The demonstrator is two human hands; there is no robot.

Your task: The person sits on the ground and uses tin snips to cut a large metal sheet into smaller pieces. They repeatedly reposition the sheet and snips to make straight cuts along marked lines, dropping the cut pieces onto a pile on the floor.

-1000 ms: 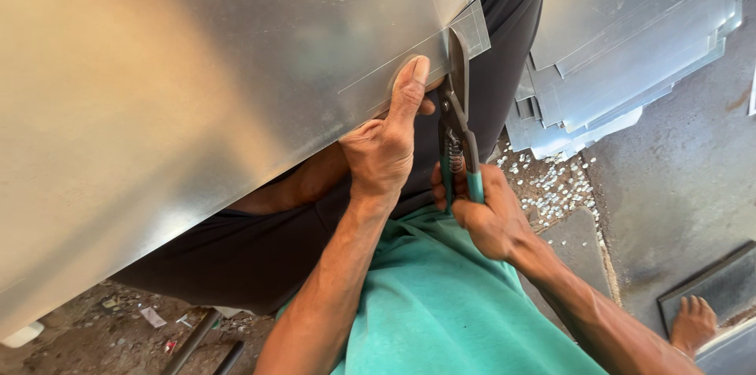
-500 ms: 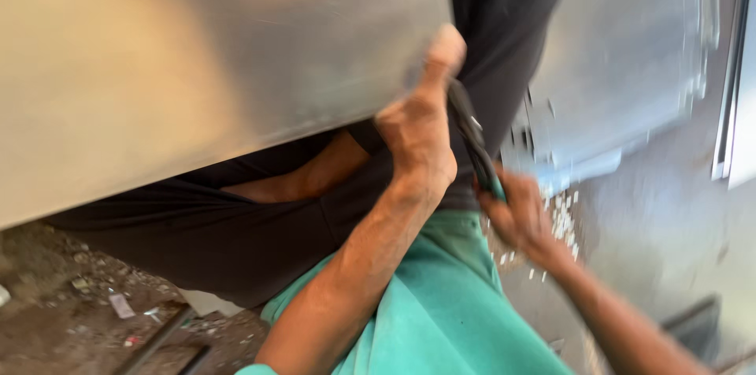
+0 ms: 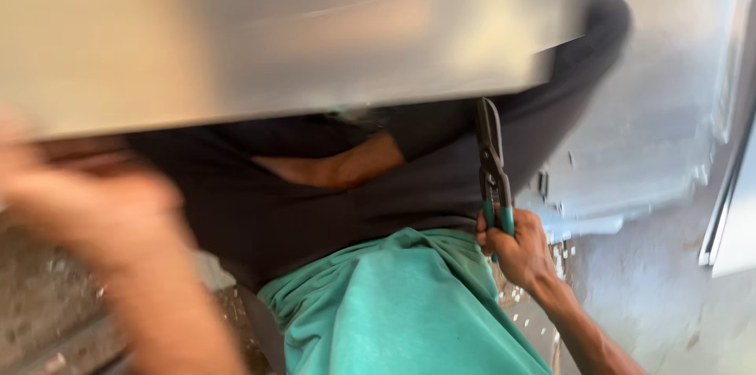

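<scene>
The right hand [image 3: 520, 249] is gripping the green handles of the metal snips [image 3: 493, 166] tightly, fingers wrapped all the way round. The snips are pointing up, tips just under the lower edge of the big metal sheet [image 3: 276, 28] lying across the lap. The left hand [image 3: 87, 194] is blurry — cannot tell if it is open, and it is holding nothing.

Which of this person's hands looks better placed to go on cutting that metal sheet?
Probably the right hand: it grips the tin snips by their teal handles, blades pointing up just under the metal sheet edge. The left hand is a blur off to the side, clear of the sheet and seemingly empty.
</scene>
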